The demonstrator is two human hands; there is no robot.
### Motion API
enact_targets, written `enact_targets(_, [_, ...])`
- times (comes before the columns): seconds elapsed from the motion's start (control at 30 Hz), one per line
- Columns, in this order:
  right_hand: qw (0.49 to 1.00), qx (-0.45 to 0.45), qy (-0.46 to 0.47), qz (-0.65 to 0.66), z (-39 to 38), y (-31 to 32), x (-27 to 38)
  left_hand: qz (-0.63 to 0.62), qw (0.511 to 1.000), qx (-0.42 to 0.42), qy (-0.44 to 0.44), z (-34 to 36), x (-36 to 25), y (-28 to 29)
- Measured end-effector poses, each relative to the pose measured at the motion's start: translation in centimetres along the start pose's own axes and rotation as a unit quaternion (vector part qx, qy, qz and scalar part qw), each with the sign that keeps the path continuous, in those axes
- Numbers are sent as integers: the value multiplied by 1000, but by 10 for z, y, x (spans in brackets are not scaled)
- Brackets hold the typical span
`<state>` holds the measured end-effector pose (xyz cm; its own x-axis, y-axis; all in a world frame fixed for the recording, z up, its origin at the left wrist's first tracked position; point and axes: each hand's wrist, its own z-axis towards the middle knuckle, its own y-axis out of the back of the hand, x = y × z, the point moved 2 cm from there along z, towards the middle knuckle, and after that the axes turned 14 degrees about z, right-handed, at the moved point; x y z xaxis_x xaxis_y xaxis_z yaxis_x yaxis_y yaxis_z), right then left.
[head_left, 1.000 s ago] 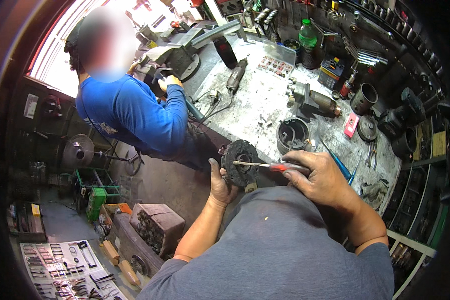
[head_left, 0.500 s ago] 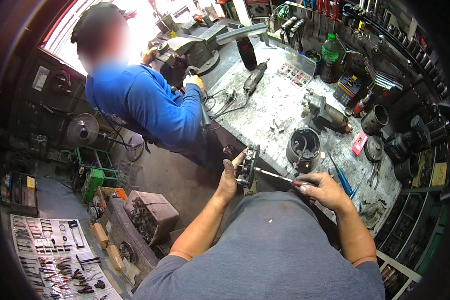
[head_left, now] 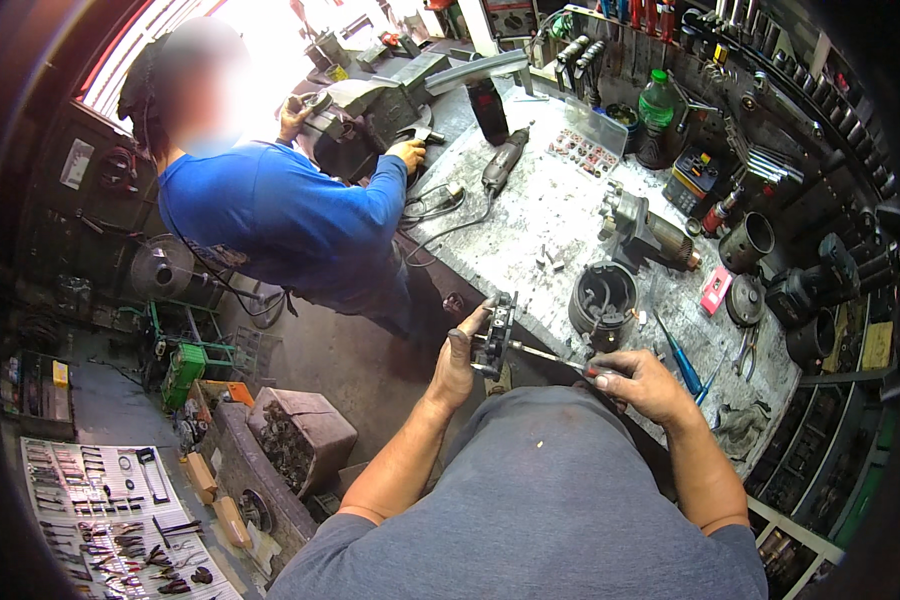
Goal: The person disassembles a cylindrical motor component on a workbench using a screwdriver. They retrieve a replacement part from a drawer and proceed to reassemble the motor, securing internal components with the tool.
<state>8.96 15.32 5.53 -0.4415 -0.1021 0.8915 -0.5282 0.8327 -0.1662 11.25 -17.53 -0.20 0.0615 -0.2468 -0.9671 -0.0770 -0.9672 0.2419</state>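
My left hand (head_left: pixel 452 370) is closed around the edge of a dark round motor part (head_left: pixel 496 338), a plate-like piece with metal fittings, held upright in front of my body beside the bench's near edge. My right hand (head_left: pixel 652 386) grips a screwdriver (head_left: pixel 544 354) by its red and dark handle. The shaft points left, and its tip meets the face of the motor part; the exact contact spot is too small to make out. Close beyond my right hand, a black cylindrical motor housing (head_left: pixel 578 300) stands on the bench with wires inside.
On the workbench (head_left: pixel 530 225) lie a motor with a copper armature (head_left: pixel 670 240), a corded rotary tool (head_left: pixel 507 160), blue-handled pliers (head_left: pixel 682 360) and a red box (head_left: pixel 715 288). A co-worker in a blue top (head_left: pixel 280 205) works at a vise (head_left: pixel 375 110). Hand tools cover a white board (head_left: pixel 100 510) at lower left.
The co-worker has leaned left, and their near hand has shifted to a tool by the vise. My hands keep nearly the same pose, with the screwdriver still against the motor part.
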Motion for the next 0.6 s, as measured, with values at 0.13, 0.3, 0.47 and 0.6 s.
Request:
enact_targets(0.13, [1000, 0, 17, 18, -1, -4, 1, 33, 999, -10, -42, 0, -10, 4])
enact_targets(0.3, [989, 40, -122, 70, -4, -1, 4, -21, 999, 29, -36, 5, -13, 7])
enact_targets(0.47, [984, 39, 86, -152, 4, -18, 6, -62, 997, 48, 1, 7, -13, 6])
enact_targets(0.6, [957, -15, 152, -248, -5, -28, 1, -45, 997, 66, 3, 11, -13, 11])
